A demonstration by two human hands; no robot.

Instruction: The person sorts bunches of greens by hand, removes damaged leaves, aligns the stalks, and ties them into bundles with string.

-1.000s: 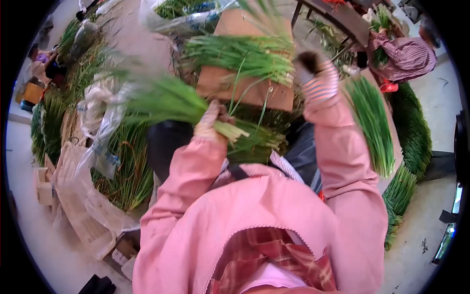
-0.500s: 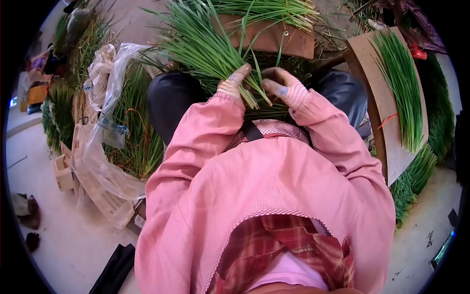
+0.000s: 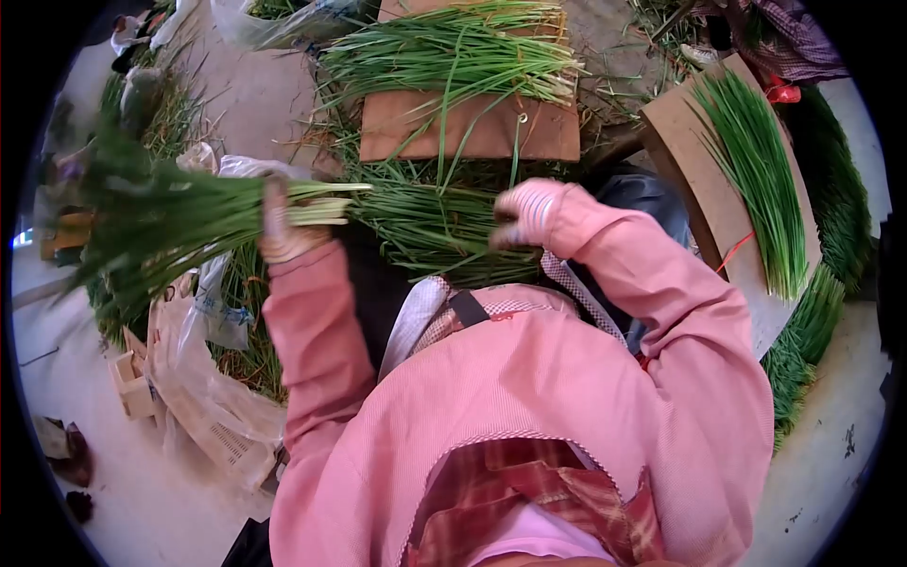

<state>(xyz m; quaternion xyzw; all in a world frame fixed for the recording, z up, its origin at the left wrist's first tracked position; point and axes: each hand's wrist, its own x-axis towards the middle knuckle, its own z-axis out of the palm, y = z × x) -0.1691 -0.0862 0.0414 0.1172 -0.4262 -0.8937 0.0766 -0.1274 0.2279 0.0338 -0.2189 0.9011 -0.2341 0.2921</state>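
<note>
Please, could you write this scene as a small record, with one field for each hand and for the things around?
Left hand: closed around a bunch of green chive-like stalks, near the pale stem ends
Bunch direction: stem ends right, blurred leaf tips left
Right hand: fingers curled, beside the right end of the loose pile between the knees; contact unclear
Ahead: brown board bearing a stalk heap
Right: curved board bearing another bunch
Left: translucent plastic bag
</note>
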